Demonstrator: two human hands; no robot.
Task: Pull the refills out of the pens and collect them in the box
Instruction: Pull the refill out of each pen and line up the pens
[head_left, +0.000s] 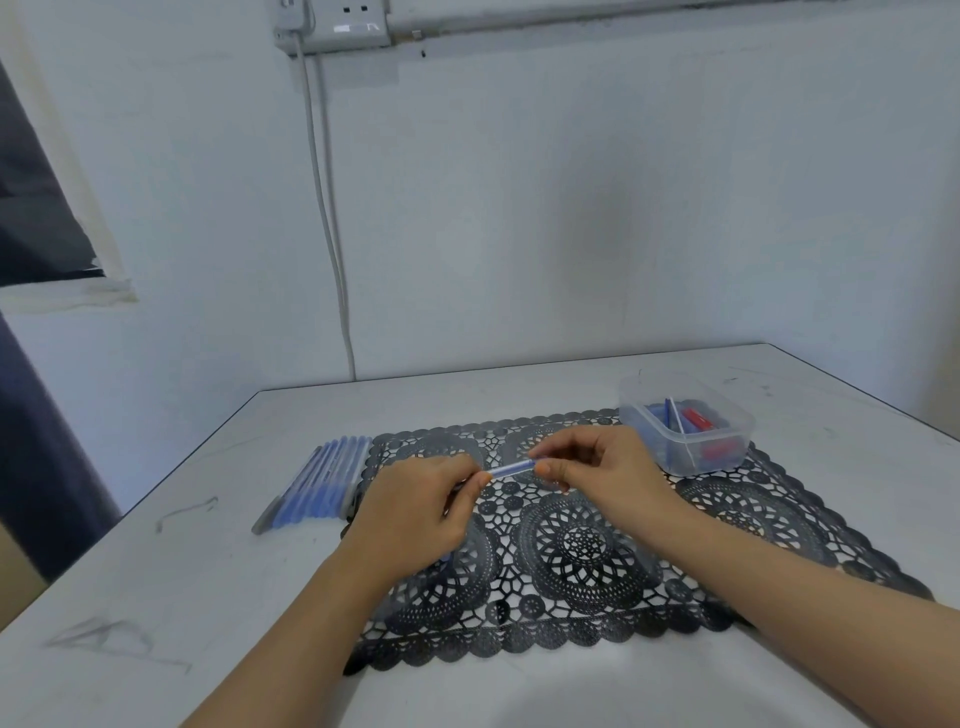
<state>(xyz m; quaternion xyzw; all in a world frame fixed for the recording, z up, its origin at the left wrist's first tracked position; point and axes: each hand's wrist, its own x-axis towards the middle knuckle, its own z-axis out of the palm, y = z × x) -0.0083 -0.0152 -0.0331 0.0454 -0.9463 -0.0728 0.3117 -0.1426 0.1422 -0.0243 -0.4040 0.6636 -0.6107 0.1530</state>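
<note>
- Wall (571, 182): pale and plain, behind the table; a white double socket (337, 26) is mounted at the top, and two cables (332, 234) hang from it down behind the table edge.
- Table (156, 597): white top with grey scuff marks, carrying all the items below.
- Mat (582, 545): black lace-pattern placemat lying flat in the middle of the table, under both hands.
- Left hand (415, 514): raised above the mat, fingers curled, thumb and forefinger pinching the left end of a pen.
- Right hand (602, 467): opposite the left, above the mat's far half, fingers bent, thumb and fingertips pinching the pen's right end.
- Box (636, 423): clear plastic, lidless, standing on the mat's far right corner, near the right hand.
- Row of pens (322, 488): blue-gripped pens lying side by side, touching, on the bare table just beside the mat's left edge.
- Pen (511, 469): clear barrel with blue showing inside, held nearly level between the two hands, above the mat; whether the refill has begun to come out cannot be told.
- Box contents (693, 418): blue and red pieces lying loose inside the box; too small to identify singly.
</note>
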